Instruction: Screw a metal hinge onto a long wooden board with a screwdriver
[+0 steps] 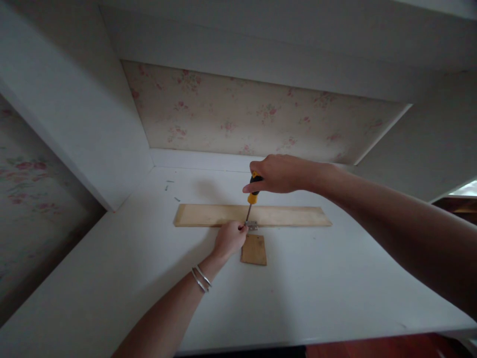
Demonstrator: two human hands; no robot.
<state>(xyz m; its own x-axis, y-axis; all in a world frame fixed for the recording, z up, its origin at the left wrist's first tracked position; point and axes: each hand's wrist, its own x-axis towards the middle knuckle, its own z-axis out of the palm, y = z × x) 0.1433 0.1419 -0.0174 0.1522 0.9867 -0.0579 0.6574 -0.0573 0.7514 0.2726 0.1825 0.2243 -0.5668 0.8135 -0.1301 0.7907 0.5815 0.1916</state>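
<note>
My right hand [278, 174] grips the yellow-and-black handle of a screwdriver [252, 195], held upright with its tip down on a small metal hinge [252, 225]. The hinge sits at the near edge of a long pale wooden board [290, 216], above a small square wooden piece [254, 249]. My left hand [229, 238], two silver bangles on its wrist, is closed in a pinch at the screwdriver tip beside the hinge; what it pinches is too small to make out.
The boards lie on a white shelf surface [316, 293] inside a white alcove with floral wallpaper [242, 114] at the back. A white side panel [93, 129] rises at left. A few small screws [167, 186] lie near the back left corner.
</note>
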